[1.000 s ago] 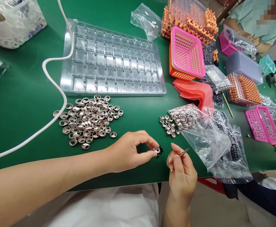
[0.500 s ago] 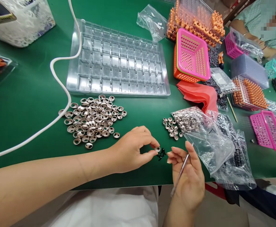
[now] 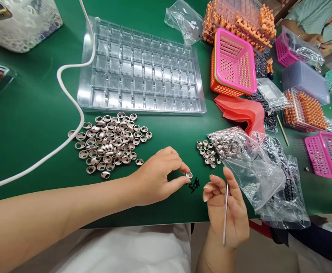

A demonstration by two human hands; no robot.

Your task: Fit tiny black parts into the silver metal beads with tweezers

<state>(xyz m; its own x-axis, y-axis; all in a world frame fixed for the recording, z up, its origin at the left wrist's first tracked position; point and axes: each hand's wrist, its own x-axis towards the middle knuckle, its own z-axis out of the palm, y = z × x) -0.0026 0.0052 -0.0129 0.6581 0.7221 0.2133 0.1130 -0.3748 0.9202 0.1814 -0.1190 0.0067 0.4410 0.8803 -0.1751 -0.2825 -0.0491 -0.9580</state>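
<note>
The left hand [image 3: 157,178] has its thumb and fingertips closed in a narrow pinch on one small metal ring [image 3: 188,175], and it's keeping that hold! The ring sits just above the green surface [image 3: 171,131], now slightly clear of the little cluster of black pieces [image 3: 193,185], where a second ago it was right up against them.

Over to the right hand [image 3: 234,220], and here's the bigger change: the fingers have opened out from their bunched shape, palm turning into view, and the slim metal tool [image 3: 225,216] has swung from a slant to run almost straight down the palm. The grip there is loose around the tool; exactly which fingers hold it, I can't tell. So the ring is in hand, the tool is in hand, but the two are well apart.

Just beyond, a few loose rings [image 3: 206,155] lie beside the clear plastic bag [image 3: 257,172]. The big ring pile [image 3: 111,148] spreads out past the left forearm, near the clear compartment tray [image 3: 143,72], with the white cable [image 3: 76,65] crossing both.
</note>
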